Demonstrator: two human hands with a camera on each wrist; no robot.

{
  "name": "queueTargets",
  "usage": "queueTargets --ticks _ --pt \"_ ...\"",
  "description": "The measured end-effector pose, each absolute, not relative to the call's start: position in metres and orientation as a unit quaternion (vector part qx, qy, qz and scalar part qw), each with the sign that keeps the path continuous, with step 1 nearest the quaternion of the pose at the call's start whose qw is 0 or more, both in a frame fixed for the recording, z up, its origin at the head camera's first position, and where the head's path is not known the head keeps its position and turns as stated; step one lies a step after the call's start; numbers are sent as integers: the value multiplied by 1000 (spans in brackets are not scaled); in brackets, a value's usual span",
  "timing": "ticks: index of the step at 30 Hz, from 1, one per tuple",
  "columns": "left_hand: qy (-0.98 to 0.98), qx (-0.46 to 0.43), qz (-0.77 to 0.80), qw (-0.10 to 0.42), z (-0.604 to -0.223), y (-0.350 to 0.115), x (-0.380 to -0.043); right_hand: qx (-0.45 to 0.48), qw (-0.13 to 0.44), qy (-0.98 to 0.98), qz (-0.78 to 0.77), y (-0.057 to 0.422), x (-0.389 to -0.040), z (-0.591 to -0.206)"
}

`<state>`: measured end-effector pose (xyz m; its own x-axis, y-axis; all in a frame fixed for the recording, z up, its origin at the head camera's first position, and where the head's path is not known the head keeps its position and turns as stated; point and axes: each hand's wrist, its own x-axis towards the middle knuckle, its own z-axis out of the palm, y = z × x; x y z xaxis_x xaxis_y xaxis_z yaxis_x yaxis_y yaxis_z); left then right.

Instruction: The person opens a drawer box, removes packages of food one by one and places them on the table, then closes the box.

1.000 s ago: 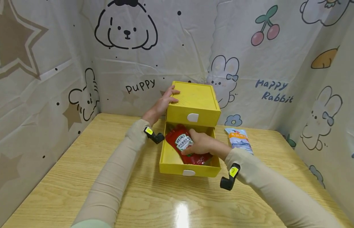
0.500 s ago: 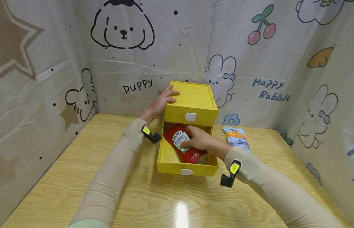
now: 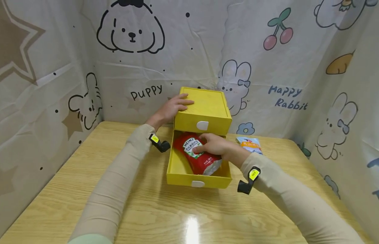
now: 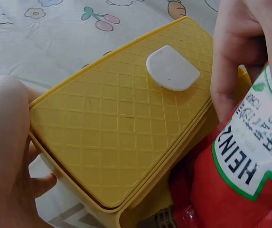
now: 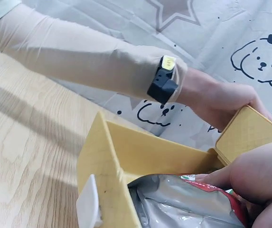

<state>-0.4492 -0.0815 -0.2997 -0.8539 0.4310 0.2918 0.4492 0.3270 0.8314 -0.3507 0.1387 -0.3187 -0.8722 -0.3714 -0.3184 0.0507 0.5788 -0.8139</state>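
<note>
A two-tier yellow drawer box [image 3: 204, 105] stands on the table, its lower drawer [image 3: 180, 169] pulled out. In the head view, my left hand [image 3: 172, 109] rests on the top's left edge, fingers stretched across the lid; the left wrist view shows a bent digit along the box's side. My right hand [image 3: 215, 145] reaches into the drawer and grips a red Heinz ketchup pouch [image 3: 200, 165], thumb over the label. The pouch lies slanted, its cap end [image 4: 166, 218] by the upper tier and its silver bottom [image 5: 178, 202] toward the drawer front.
A blue and orange packet [image 3: 250, 144] lies on the wooden table [image 3: 140, 203] to the right of the box. White tabs sit on both drawer fronts, the lower one [image 3: 197, 184] nearest me. A printed cloth wall [image 3: 177, 40] rises behind and at both sides.
The right hand has turned the ketchup pouch in the drawer, so its silver bottom now faces me more. The left hand has stayed on the box top.
</note>
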Motion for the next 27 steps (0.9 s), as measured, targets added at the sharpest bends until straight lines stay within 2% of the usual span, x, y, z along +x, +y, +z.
queueTargets --ticks 10,17,27 --pt "-843 -300 -446 15 -299 -85 -447 -74 293 809 -504 149 -351 -307" --pt "-859 -301 -415 4 -292 -86 -447 -72 311 803 -503 159 -345 -303" --pt "-890 -287 -353 19 -286 -79 -441 -88 332 786 -514 187 -334 -300"
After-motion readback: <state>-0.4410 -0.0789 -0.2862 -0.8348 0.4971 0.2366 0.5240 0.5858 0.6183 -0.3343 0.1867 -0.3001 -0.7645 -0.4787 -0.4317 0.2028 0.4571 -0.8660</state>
